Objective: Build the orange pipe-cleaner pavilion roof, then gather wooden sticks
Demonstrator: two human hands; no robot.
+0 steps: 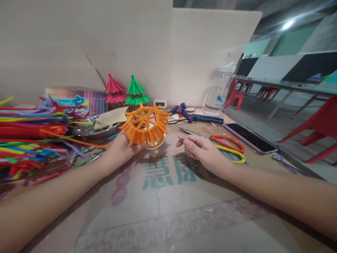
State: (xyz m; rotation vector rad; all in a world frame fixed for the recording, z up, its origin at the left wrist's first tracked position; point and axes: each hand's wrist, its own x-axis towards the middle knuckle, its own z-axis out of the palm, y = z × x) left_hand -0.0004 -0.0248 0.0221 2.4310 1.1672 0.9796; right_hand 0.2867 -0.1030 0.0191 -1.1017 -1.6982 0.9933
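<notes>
Tabletop [259, 168] runs under L hand [123, 149] & R hand [200, 149]. Big pile of pipe cleaners [30, 131] sits L of L hand. Clear water btl [219, 89] is well beyond R hand, over to its R. Marker set [93, 100] is past L hand, off to its L. Orange pipe-cleaner tier [147, 135], fringed w/ spokes inside, is up in L hand, clamped on it from below; grip's partly hidden. Phone [250, 137] lies R of R hand. Red tree [115, 88] & green tree [135, 89] stand beyond L hand. Blue glue gun [184, 111] is beyond R hand; red-handled scissors [229, 141], nearer, just behind it. R hand's fingertips are together on thin dark tip [180, 137]; can't tell which tool.
</notes>
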